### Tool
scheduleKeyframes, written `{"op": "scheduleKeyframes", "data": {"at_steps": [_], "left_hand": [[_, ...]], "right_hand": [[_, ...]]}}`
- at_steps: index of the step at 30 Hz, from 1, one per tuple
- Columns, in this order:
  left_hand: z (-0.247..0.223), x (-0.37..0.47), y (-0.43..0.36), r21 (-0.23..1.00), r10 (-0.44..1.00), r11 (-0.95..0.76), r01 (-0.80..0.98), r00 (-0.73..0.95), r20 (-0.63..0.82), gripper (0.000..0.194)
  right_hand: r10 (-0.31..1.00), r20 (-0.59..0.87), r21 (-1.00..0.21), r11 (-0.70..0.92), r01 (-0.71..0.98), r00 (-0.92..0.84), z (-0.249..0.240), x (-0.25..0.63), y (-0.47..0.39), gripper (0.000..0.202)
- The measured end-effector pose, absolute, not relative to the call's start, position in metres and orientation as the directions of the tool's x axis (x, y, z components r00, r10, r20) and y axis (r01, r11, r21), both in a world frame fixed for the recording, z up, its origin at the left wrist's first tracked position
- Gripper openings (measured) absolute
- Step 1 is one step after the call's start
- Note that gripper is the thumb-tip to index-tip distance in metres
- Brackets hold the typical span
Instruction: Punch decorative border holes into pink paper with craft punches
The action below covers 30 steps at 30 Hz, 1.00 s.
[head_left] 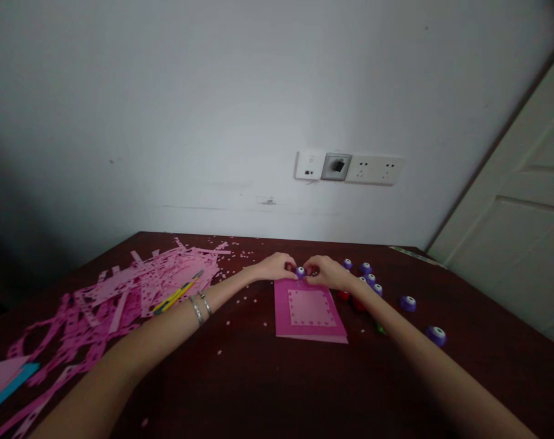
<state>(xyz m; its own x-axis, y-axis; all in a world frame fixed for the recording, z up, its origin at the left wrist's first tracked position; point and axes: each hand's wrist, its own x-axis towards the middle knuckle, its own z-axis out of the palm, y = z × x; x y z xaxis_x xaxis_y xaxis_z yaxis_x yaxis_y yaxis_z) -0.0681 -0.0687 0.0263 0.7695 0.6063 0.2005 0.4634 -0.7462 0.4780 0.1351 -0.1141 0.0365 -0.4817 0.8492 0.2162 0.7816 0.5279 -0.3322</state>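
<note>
Magenta card (283, 314): lies flat, toward five o'clock from the view's centre; shows a paler pink edge along six o'clock. Pale pink panel (310, 308): lies on the card, bordered with small darker shapes. Small purple punch (300, 272): sits at the card's twelve-o'clock edge; displays a white, dark-centred disc.

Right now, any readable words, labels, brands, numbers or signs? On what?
None readable.
Held punch: dark mark on white top, too small to read.
Loose punches: marks on tops, too small.
Wall box: tiny marks, too small.
Cutter: too blurred to tell.
Card: no text visible.
</note>
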Motion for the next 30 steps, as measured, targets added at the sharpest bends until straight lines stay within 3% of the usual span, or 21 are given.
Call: {"op": "scheduleKeyframes", "data": {"at_steps": [5,13,17,20,24,30], "left_hand": [[0.015,-0.069,-0.076,0.35,0.604,-0.775,0.526,0.779,0.166,0.028],[0.018,-0.068,-0.086,0.256,0.632,-0.764,0.592,0.768,0.107,0.032],[0.028,-0.071,-0.089,0.278,0.666,-0.734,0.619,0.737,0.118,0.042],[0.034,-0.076,-0.093,0.333,0.701,-0.695,0.637,0.703,0.118,0.035],[0.035,-0.08,-0.103,0.4,0.722,-0.636,0.66,0.692,0.009,0.033],[0.03,-0.075,-0.112,0.382,0.728,-0.615,0.69,0.683,-0.062,0.03]], "right_hand": [[0.833,0.197,-0.298,0.553,0.778,-0.517,0.022,0.133,-0.117,0.023],[0.83,0.158,-0.296,0.557,0.776,-0.535,0.019,0.132,-0.116,0.028],[0.844,0.139,-0.333,0.533,0.778,-0.518,0.028,0.136,-0.123,0.031],[0.852,0.079,-0.327,0.512,0.794,-0.517,0.035,0.142,-0.129,0.022],[0.867,-0.044,-0.285,0.465,0.838,-0.496,0.038,0.147,-0.135,0.017],[0.844,-0.107,-0.313,0.474,0.823,-0.526,0.034,0.144,-0.13,0.015]]}}
